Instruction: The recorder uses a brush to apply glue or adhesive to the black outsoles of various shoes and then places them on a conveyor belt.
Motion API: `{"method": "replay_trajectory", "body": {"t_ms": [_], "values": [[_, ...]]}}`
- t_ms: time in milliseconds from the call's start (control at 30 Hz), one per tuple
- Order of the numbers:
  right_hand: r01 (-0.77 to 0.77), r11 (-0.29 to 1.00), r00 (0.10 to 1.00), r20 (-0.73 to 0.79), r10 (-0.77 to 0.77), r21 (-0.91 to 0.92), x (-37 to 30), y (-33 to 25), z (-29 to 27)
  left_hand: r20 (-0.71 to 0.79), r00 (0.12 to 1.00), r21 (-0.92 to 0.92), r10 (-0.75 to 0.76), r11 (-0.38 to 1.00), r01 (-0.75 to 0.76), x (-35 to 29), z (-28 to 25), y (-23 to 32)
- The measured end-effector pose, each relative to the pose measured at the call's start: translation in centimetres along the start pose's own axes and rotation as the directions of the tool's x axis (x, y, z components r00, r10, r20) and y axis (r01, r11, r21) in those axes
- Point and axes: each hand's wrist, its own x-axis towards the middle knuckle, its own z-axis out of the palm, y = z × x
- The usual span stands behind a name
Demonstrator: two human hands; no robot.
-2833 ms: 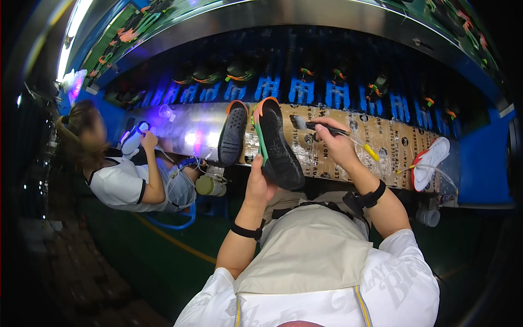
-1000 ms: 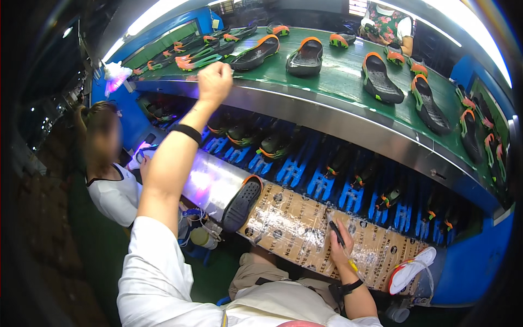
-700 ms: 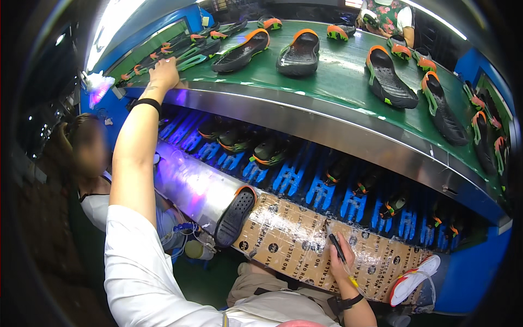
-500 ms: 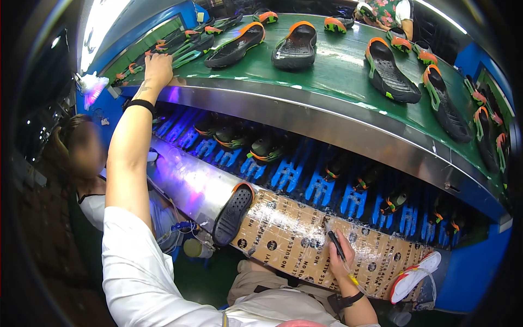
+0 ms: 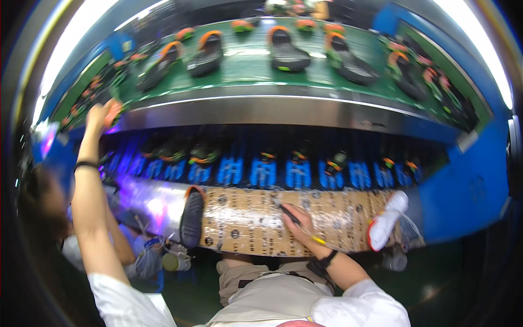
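At far left, my left hand seems, through the blur, closed on an orange-and-green shoe sole piece at the green belt's steel edge; I'd grip its sidewall and clear that edge. A black, orange-rimmed sole lies on the cardboard-covered counter. My right hand, well apart from the left, wraps a black-handled brush; I'd hold its tip up. Cardboard gives sideways room up to a white, red-edged sole.
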Motion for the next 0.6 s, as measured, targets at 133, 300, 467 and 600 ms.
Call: {"method": "replay_trajectory", "body": {"t_ms": [133, 300, 467, 600], "values": [[0.030, 0.998, 0.999, -0.043, -0.032, -0.053, 0.4, -0.4, -0.2, -0.342, 0.917, -0.601, -0.206, 0.798, -0.045, -6.6, 4.1, 0.2], [-0.042, 0.999, 0.998, -0.049, 0.041, -0.023, 0.3, 0.7, 0.4, -0.113, 0.975, -0.962, -0.189, 0.268, -0.060, -20.6, 4.7, 6.0], [-0.202, 0.953, 0.979, 0.067, 0.192, 0.224, -0.5, -0.9, 1.4, 0.409, 0.902, -0.901, 0.141, -0.096, 0.424, -39.6, 5.2, 10.7], [-0.391, 0.806, 0.917, 0.111, 0.384, 0.444, -0.7, -4.2, 0.5, 0.657, 0.724, -0.554, 0.211, -0.517, 0.652, -51.1, 7.4, 14.7]]}}
